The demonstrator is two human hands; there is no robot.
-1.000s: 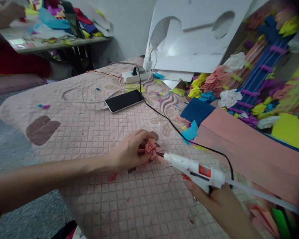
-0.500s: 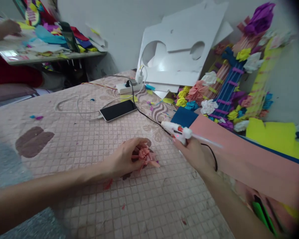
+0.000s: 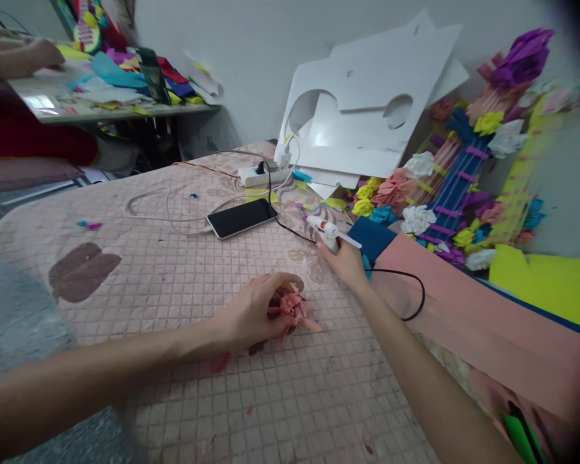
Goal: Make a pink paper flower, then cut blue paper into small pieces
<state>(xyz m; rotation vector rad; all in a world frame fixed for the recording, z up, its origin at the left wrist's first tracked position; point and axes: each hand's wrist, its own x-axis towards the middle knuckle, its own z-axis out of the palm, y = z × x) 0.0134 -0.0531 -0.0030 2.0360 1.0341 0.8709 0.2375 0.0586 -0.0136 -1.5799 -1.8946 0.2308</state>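
Observation:
My left hand (image 3: 254, 309) is closed around a pink paper flower (image 3: 294, 305), low over the checked tablecloth (image 3: 290, 399). Its crumpled petals stick out past my thumb and fingers. To the right and farther off, my right hand (image 3: 344, 261) grips a white hot glue gun (image 3: 329, 232). The nozzle points left, toward the phone, and a clear glue stick juts from its back end. A black cord (image 3: 406, 274) loops from the gun over pink sheet material (image 3: 473, 290). Between the two hands lies a stretch of tablecloth.
A phone (image 3: 241, 218) on a white cable lies beyond my left hand, before a power strip (image 3: 256, 174). White cut-out boards (image 3: 357, 138) lean on the wall. Guitar-shaped decorations with paper flowers (image 3: 418, 219) stand at right. Another person's hand (image 3: 43, 55) rests at a far-left table.
My right hand has carried the glue gun away from me and to the left, relative to the table. The left hand keeps its hold on the flower. The whole view has shifted slightly.

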